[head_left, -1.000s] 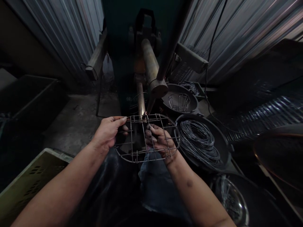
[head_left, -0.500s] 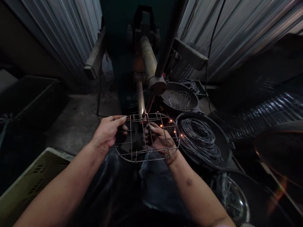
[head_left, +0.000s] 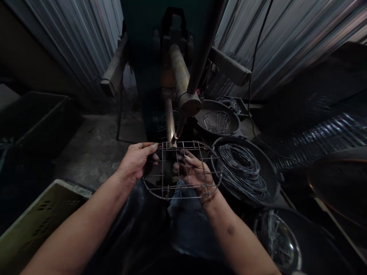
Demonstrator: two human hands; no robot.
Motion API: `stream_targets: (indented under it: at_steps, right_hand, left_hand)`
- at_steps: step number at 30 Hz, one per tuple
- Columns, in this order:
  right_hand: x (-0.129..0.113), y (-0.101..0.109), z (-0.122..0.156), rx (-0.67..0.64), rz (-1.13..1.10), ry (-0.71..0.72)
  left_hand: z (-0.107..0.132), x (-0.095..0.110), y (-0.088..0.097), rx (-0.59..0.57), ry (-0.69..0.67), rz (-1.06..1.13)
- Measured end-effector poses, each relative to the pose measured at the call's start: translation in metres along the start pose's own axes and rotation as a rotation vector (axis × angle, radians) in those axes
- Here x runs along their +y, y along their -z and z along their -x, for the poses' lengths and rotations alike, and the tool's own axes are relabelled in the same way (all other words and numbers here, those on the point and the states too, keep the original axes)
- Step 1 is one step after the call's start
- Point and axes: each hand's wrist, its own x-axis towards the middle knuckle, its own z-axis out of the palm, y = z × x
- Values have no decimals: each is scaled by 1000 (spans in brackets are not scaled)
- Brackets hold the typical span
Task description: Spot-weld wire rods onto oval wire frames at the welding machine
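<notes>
A round-ended wire rack point(head_left: 182, 187) is held level in front of me, under the rods of a spot welder point(head_left: 183, 82). My left hand point(head_left: 136, 160) pinches the rack's far left corner between thumb and fingers. From beneath, my right hand point(head_left: 195, 168) reaches through the wires, its fingers closed near the far edge. Just what its fingertips grip is partly hidden by the wires. The welder's lower rod point(head_left: 170, 118) ends at the rack's far edge, and the upper tip stands right beside it.
To the right, a black pan point(head_left: 275, 191) holds rings of wire point(head_left: 242, 168). Behind it, another pan point(head_left: 197, 114) contains a wire basket point(head_left: 217, 121). A yellow plastic crate point(head_left: 43, 214) stands at the lower left. A dark cable point(head_left: 254, 76) hangs at right.
The rack and both hands have shifted slightly right and toward me. Sparks that flew near the weld tip are gone, and the glow there has faded.
</notes>
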Motion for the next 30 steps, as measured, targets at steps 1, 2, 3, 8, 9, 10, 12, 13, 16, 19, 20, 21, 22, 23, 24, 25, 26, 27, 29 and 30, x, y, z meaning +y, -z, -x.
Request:
stream_targets:
  at_steps: [1,2,3,8,9,10,12,13,16,19,20,21,22,23,24,25,26,27,29,30]
  right_hand:
    - [0,-1,0,4,0,9]
    - [-1,-2,-1,9,-1,17]
    - [-2,-3,-2,14,-5,26]
    - [-6,-5,-5,69,-31,52]
    - [-6,-5,-6,73,-34,55]
    - [-6,-5,-7,75,-37,57]
    - [-6,-4,-8,82,-40,60]
    - [-6,-3,-8,87,-43,58]
    - [-5,-4,-8,93,-52,59]
    - [-5,-8,-7,96,-44,64]
    - [-5,-8,-7,105,-38,63]
    - [-6,-9,-7,115,-33,57]
    - [-6,-9,-7,118,-30,48]
    - [-6,-7,-7,111,-28,41]
    - [-6,-4,-7,98,-27,32]
    - [-6,-1,-6,83,-25,17]
    - [-6,4,-5,72,-26,-4]
    - [-5,10,-3,72,-30,-23]
    - [-2,23,6,111,-43,-50]
    - [0,31,13,146,-47,-54]
  left_hand:
    - [-1,1,0,-6,1,0]
    - [-1,3,-1,-10,2,-3]
    - [-1,5,-2,-11,4,-8]
    - [-2,16,-10,2,11,-51]
    - [-3,17,-11,0,7,-54]
    - [-3,19,-12,-3,4,-58]
    - [-3,21,-14,-11,11,-69]
    - [-3,22,-14,-11,24,-77]
    - [-3,23,-14,1,42,-102]
    - [-4,23,-14,-4,14,-101]
    - [-4,23,-14,-15,13,-97]
    - [-4,22,-13,-24,17,-93]
    - [-3,21,-13,-28,21,-90]
    - [-3,20,-13,-28,22,-86]
    - [-3,20,-12,-28,21,-82]
    - [-2,20,-11,-32,19,-78]
    - [-2,20,-10,-42,19,-77]
    - [-3,20,-8,-63,24,-75]
    - [-5,20,-4,-134,46,-68]
    - [-6,21,-1,-179,60,-65]
